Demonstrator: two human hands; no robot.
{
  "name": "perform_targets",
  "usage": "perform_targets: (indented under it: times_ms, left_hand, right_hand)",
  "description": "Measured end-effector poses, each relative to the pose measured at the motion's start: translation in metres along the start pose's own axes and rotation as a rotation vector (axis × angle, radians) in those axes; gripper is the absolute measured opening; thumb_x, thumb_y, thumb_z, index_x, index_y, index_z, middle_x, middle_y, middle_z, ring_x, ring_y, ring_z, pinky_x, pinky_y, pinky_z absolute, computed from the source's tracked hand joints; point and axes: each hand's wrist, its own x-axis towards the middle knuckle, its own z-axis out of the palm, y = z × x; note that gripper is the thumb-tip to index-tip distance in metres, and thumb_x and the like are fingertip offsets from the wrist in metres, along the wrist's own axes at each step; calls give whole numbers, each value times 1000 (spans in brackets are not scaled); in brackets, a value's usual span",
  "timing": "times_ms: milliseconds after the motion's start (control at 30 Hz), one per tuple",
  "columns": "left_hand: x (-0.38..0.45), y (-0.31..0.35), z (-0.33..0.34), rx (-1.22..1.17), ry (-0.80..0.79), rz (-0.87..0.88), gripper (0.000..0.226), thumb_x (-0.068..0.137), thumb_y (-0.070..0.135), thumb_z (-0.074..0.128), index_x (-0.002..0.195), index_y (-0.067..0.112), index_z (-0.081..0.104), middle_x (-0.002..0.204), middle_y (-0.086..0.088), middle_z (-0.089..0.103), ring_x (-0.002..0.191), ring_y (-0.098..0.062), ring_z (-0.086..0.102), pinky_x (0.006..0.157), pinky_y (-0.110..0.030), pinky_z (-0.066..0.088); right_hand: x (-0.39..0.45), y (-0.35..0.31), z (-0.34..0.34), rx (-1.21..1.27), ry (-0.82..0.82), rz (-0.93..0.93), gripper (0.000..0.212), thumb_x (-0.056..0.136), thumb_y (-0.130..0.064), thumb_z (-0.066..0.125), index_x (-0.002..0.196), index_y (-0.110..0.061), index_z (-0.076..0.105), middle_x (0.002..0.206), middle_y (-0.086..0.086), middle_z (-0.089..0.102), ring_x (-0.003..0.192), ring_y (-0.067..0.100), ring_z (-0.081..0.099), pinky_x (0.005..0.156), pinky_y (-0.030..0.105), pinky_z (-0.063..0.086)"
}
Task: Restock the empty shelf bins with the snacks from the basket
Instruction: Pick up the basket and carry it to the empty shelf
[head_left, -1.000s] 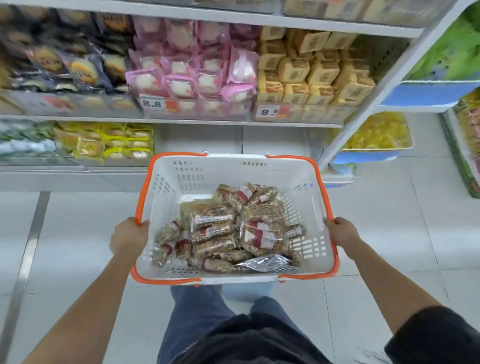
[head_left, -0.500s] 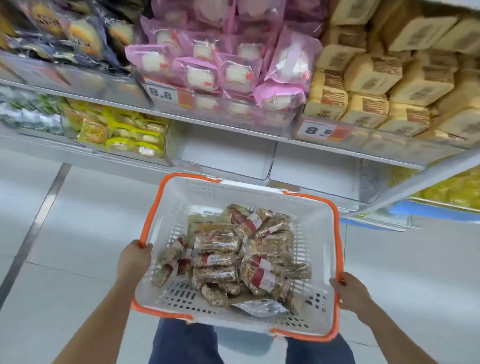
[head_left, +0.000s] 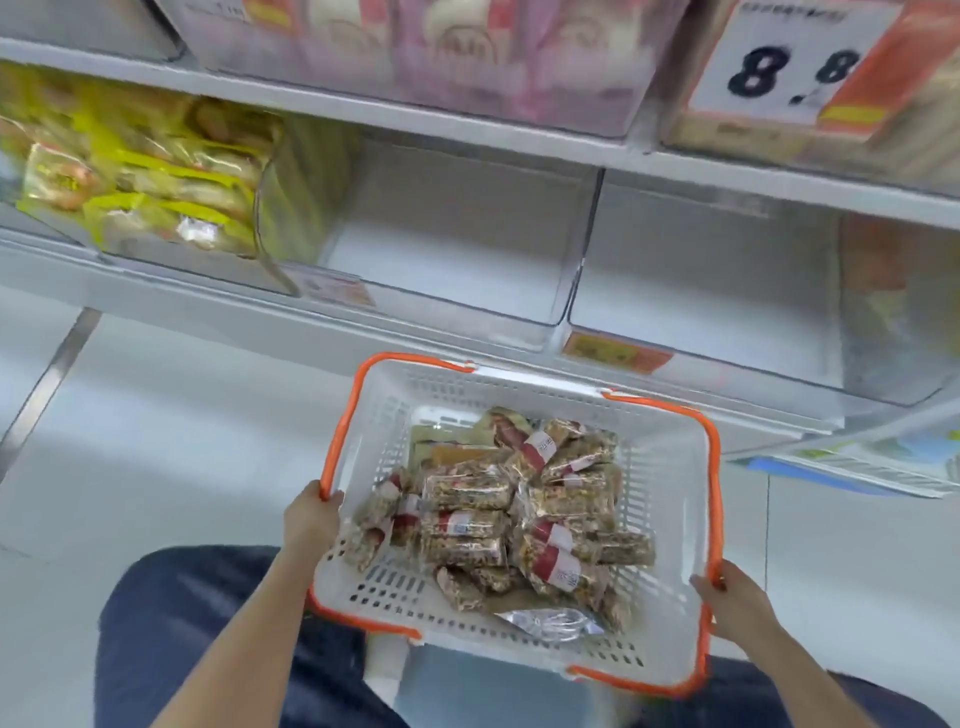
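Observation:
I hold a white basket (head_left: 670, 499) with an orange rim just in front of the lowest shelf. My left hand (head_left: 310, 519) grips its left rim and my right hand (head_left: 730, 605) grips its right rim. Several clear-wrapped snack bars (head_left: 498, 519) with red and white labels lie heaped inside, with a silver packet (head_left: 550, 623) at the near side. Two empty clear bins sit on the shelf right behind the basket: the left bin (head_left: 447, 249) and the right bin (head_left: 701, 291).
Yellow-wrapped snacks (head_left: 156, 176) fill the bin to the left of the empty ones. Pink packets (head_left: 467, 47) and a price tag reading 8.8 (head_left: 789, 67) are on the shelf above. My knees in blue jeans (head_left: 197, 623) are below the basket, over a white tiled floor.
The view has dropped and closed in on the lowest shelf. The basket has come nearer to the two empty bins, with both hands keeping their hold on the rim.

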Motion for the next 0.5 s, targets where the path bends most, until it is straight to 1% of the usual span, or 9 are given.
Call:
perform_targets:
  times_ms: [100, 200, 267, 300, 333, 367, 400, 433, 500]
  left_hand:
    - [37, -4, 38, 20, 0, 69, 17, 98, 17, 46, 93, 1, 49, 86, -17, 56, 78, -31, 52, 68, -34, 36]
    - [70, -12, 74, 75, 5, 95, 23, 100, 20, 41, 101, -1, 49, 91, -19, 57, 82, -34, 54, 69, -35, 38]
    - [84, -16, 90, 93, 55, 98, 18, 100, 19, 40, 96, 1, 44, 96, -21, 57, 84, -37, 54, 70, -37, 39]
    - [90, -17, 96, 67, 90, 112, 15, 99, 16, 41, 94, 3, 41, 96, -20, 56, 81, -36, 53, 71, -39, 40]
    - [96, -15, 100, 46, 131, 134, 13, 98, 15, 42, 94, 3, 39, 96, -20, 55, 80, -35, 53, 71, -40, 41]
    - [101, -11, 103, 43, 142, 164, 13, 98, 14, 44, 98, 1, 41, 100, -21, 54, 83, -37, 54, 74, -42, 43]
    - [107, -9, 105, 65, 135, 177, 16, 98, 13, 44, 105, -2, 42, 107, -25, 54, 92, -41, 55, 78, -44, 43]
    - [110, -7, 103, 98, 111, 153, 22, 98, 11, 44, 113, -5, 41, 115, -27, 52, 102, -44, 54, 84, -45, 42]
    - [111, -3, 97, 125, 45, 135, 32, 98, 6, 42, 125, -9, 36, 126, -29, 47, 114, -43, 49, 91, -45, 40]
  right_hand:
    - [46, 19, 40, 3, 19, -3, 12, 95, -18, 53, 98, -7, 51, 73, 9, 56, 72, 32, 59, 75, 46, 55]
    - [84, 31, 75, -219, 90, -129, 14, 97, -19, 47, 96, -6, 43, 69, 10, 51, 62, 29, 55, 61, 36, 48]
    - [101, 29, 92, -241, 183, -148, 12, 98, -7, 40, 87, -9, 37, 64, 8, 38, 53, 21, 39, 62, 35, 36]
    - [109, 28, 98, -244, 163, -156, 16, 95, 4, 32, 90, -9, 40, 66, 9, 33, 55, 21, 33, 63, 38, 32]
    - [107, 17, 94, -334, 117, -231, 27, 91, 12, 25, 102, -2, 46, 72, 12, 35, 60, 24, 35, 65, 40, 30]
    - [108, 8, 88, -612, 64, -309, 38, 91, 12, 22, 121, 4, 43, 84, 17, 44, 72, 31, 44, 71, 40, 33]
    - [112, 5, 83, -788, 31, -292, 43, 95, 6, 22, 136, 3, 33, 105, 22, 51, 94, 36, 51, 80, 39, 35]
    - [115, 4, 80, -961, 18, -368, 45, 99, 0, 23, 144, -1, 25, 127, 19, 49, 114, 34, 50, 86, 35, 34]
    - [113, -2, 80, -1097, 35, -330, 46, 101, -5, 26, 147, -5, 24, 147, 11, 35, 129, 27, 43, 83, 31, 30]
